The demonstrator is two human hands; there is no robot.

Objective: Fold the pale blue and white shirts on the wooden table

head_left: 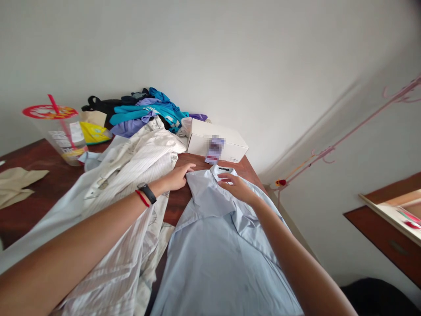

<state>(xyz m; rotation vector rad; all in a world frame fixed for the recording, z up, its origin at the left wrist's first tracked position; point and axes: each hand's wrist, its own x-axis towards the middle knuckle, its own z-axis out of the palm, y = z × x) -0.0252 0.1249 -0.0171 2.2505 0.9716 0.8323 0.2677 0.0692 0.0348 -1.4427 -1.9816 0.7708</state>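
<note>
Head view: light-blue shirt (204, 250) laid out front-down or front-up, can't tell, collar toward white cardboard box (200, 137). Left hand (177, 177) at shirt's left shoulder edge; whether fingertips pinch cloth, can't tell. Right hand (239, 189) over collar, thumb and fingers apart; contact unclear. Narrow strip of brown table (176, 204) between shirt and thin striped clothes (131, 175); table's right edge close by shirt. Rumpled blue pile (144, 114) behind. Box closed, contents hidden. Clear plastic cup (62, 138), red straw (53, 103) inside.
</note>
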